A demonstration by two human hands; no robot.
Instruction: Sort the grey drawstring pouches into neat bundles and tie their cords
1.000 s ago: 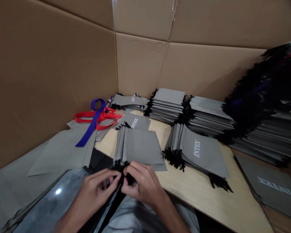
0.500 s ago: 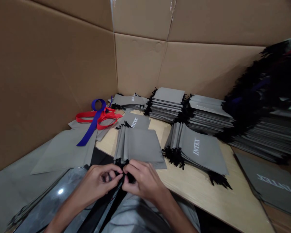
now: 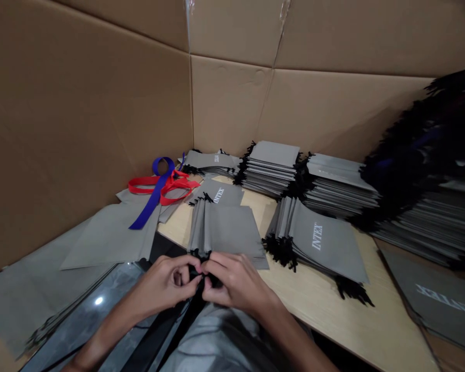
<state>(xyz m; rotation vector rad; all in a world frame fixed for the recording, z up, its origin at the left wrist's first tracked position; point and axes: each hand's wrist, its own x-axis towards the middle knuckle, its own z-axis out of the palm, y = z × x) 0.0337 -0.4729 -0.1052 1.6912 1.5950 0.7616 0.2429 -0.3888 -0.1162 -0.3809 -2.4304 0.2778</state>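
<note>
At the near edge of a stack of grey fabric pouches (image 3: pixel 232 227), my two hands meet, fingertips nearly touching. My left hand (image 3: pixel 174 279) is closed in a pinch between thumb and forefinger. My right hand (image 3: pixel 232 281) pinches too, just to the right of it. Between them is black drawstring cord (image 3: pixel 200 254) hanging from the pouches' gathered corner; the ends are mostly hidden by my fingers. Beside it on the right lies another fanned stack of grey pouches (image 3: pixel 320 235) with INTEX print and black cord ends.
Taller pouch piles (image 3: pixel 271 165) stand at the back of the pale wooden board (image 3: pixel 329 310). A red ribbon loop (image 3: pixel 143 185) and a blue ribbon (image 3: pixel 151 204) lie over grey fabric sheets (image 3: pixel 108 237) at left. Cardboard walls (image 3: pixel 232 103) enclose the back and left.
The view has shifted slightly, so most things sit a little farther right. Both hands stay together at the cord, with only small finger movement.
</note>
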